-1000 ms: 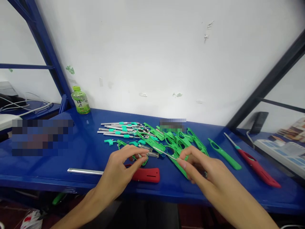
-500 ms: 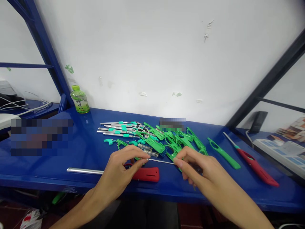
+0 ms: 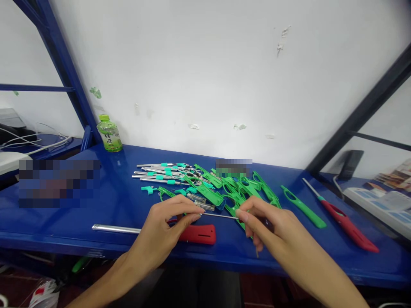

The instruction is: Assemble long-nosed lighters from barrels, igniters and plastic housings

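Observation:
A thin, pale wire [image 3: 219,215] stretches nearly level between my two hands. My left hand [image 3: 165,226] pinches its left end between thumb and forefinger. At the other end, my right hand [image 3: 272,224] pinches it between thumb and fingers, the remaining fingers curled beneath. Under my left hand lies a red utility lighter [image 3: 201,234] with a silver barrel [image 3: 115,229], its middle partly covered. Behind the wire are clear lighter fuel tanks [image 3: 205,206] and a heap of green lighter casing halves [image 3: 208,192].
Silver lighter barrels [image 3: 157,174] with teal parts lie at the back. To the right rest a green casing [image 3: 303,207] and another red lighter [image 3: 349,226]. A green tea bottle [image 3: 109,134] stands back left on the blue table [image 3: 64,222], near the white wall [image 3: 192,77].
The wire looks straighter now, and its right end sits slightly lower. Both hands keep their pinch and have hardly moved. The whole view has shifted a little.

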`<state>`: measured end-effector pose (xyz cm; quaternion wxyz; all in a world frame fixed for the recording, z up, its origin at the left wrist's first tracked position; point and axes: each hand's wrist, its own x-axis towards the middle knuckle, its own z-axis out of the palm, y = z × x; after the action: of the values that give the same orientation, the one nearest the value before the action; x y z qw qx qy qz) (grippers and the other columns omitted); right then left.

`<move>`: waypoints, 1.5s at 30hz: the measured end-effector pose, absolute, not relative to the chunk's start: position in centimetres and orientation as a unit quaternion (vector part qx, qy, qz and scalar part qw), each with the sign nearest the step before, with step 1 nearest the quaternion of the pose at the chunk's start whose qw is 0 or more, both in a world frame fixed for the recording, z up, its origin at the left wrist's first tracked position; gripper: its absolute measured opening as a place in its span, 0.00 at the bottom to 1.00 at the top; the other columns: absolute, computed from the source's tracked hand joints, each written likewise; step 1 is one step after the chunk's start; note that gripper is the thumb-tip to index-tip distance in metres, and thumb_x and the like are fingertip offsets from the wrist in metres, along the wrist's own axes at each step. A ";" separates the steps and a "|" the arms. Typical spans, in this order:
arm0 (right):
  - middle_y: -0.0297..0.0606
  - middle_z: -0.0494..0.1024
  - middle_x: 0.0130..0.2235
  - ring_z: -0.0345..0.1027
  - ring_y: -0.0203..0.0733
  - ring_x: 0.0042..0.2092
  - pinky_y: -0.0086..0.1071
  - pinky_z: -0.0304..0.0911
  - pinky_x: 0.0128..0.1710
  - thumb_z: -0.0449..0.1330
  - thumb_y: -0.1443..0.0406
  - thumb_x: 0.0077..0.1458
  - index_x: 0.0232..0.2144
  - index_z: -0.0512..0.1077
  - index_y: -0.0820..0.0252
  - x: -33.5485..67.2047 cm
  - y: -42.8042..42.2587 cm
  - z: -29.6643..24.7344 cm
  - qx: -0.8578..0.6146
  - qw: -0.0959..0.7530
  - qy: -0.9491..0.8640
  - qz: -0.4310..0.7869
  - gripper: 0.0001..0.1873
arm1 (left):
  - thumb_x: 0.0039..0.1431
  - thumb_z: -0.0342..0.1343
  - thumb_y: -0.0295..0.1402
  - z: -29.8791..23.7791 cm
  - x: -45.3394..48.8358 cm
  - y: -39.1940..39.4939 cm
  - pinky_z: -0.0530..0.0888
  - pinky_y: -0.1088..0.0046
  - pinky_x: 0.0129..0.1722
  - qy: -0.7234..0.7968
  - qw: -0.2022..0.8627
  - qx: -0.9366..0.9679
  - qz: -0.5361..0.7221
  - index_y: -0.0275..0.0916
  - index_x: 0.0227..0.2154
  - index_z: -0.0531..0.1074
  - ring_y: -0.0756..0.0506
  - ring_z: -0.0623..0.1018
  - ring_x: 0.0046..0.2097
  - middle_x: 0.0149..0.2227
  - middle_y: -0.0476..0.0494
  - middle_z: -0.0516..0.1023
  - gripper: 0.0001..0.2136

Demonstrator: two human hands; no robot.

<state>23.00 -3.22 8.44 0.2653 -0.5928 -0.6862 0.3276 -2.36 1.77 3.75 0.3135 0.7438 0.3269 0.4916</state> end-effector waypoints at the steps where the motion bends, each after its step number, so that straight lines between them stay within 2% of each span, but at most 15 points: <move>1: 0.29 0.73 0.31 0.71 0.36 0.29 0.29 0.66 0.29 0.51 0.52 0.75 0.38 0.70 0.52 23.0 -3.2 8.4 -0.593 0.266 -0.686 0.328 0.16 | 0.67 0.62 0.25 3.8 -2.3 1.8 0.78 0.80 0.40 0.326 0.315 0.744 0.491 0.47 0.38 0.87 0.49 0.84 0.39 0.37 0.50 0.86 0.11; 14: 0.30 0.73 0.30 0.71 0.38 0.29 0.30 0.64 0.28 0.51 0.53 0.75 0.38 0.70 0.51 22.7 -3.6 8.6 -0.589 0.273 -0.693 0.313 0.15 | 0.68 0.60 0.26 3.9 -2.3 1.7 0.79 0.77 0.37 0.339 0.300 0.748 0.485 0.45 0.37 0.87 0.47 0.84 0.38 0.36 0.47 0.85 0.11; 21: 0.30 0.76 0.30 0.69 0.38 0.27 0.30 0.60 0.26 0.54 0.51 0.73 0.39 0.73 0.51 22.3 -3.6 8.5 -0.594 0.293 -0.697 0.274 0.15 | 0.66 0.62 0.27 4.2 -2.6 1.7 0.79 0.77 0.37 0.341 0.298 0.742 0.495 0.45 0.36 0.86 0.48 0.84 0.37 0.35 0.48 0.86 0.09; 25: 0.30 0.77 0.30 0.66 0.37 0.25 0.30 0.60 0.26 0.56 0.54 0.72 0.38 0.74 0.51 22.4 -3.4 8.5 -0.583 0.304 -0.703 0.272 0.12 | 0.64 0.64 0.29 4.4 -2.8 1.6 0.79 0.74 0.36 0.366 0.297 0.735 0.488 0.45 0.38 0.86 0.46 0.83 0.36 0.36 0.49 0.87 0.06; 32: 0.31 0.82 0.35 0.76 0.40 0.35 0.31 0.67 0.31 0.64 0.59 0.67 0.36 0.78 0.50 22.0 -3.4 9.0 -0.562 0.351 -0.722 0.197 0.07 | 0.65 0.63 0.29 4.4 -2.8 1.5 0.79 0.74 0.36 0.371 0.298 0.734 0.485 0.45 0.36 0.85 0.46 0.84 0.37 0.36 0.49 0.87 0.06; 36: 0.32 0.84 0.38 0.80 0.43 0.38 0.32 0.74 0.35 0.69 0.56 0.63 0.39 0.77 0.50 21.4 -3.4 8.8 -0.559 0.443 -0.675 0.189 0.07 | 0.64 0.63 0.30 4.1 -2.5 1.3 0.79 0.74 0.36 0.374 0.300 0.730 0.486 0.45 0.36 0.85 0.47 0.84 0.37 0.36 0.49 0.87 0.06; 39: 0.32 0.84 0.37 0.81 0.43 0.37 0.32 0.75 0.33 0.70 0.56 0.62 0.43 0.75 0.49 20.7 -3.5 8.7 -0.551 0.491 -0.651 0.180 0.10 | 0.63 0.64 0.30 3.9 -2.2 1.1 0.78 0.77 0.32 0.383 0.308 0.721 0.488 0.46 0.42 0.85 0.48 0.84 0.35 0.35 0.50 0.87 0.08; 42: 0.31 0.83 0.36 0.81 0.43 0.35 0.34 0.77 0.35 0.68 0.59 0.64 0.50 0.71 0.47 19.6 -3.7 8.7 -0.539 0.515 -0.646 0.163 0.14 | 0.62 0.64 0.29 3.7 -1.8 0.9 0.77 0.79 0.29 0.380 0.317 0.716 0.493 0.46 0.47 0.83 0.49 0.83 0.33 0.33 0.51 0.85 0.11; 45: 0.32 0.82 0.37 0.82 0.43 0.36 0.37 0.79 0.39 0.65 0.62 0.66 0.57 0.69 0.46 18.6 -4.0 8.9 -0.531 0.524 -0.654 0.130 0.19 | 0.63 0.63 0.27 3.5 -1.5 0.8 0.77 0.80 0.30 0.373 0.321 0.719 0.491 0.47 0.47 0.82 0.51 0.82 0.32 0.33 0.53 0.84 0.12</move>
<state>18.57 -3.97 8.87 0.5236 -0.5305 -0.6540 0.1295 -1.54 0.77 3.54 0.3212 0.7193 0.3726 0.4905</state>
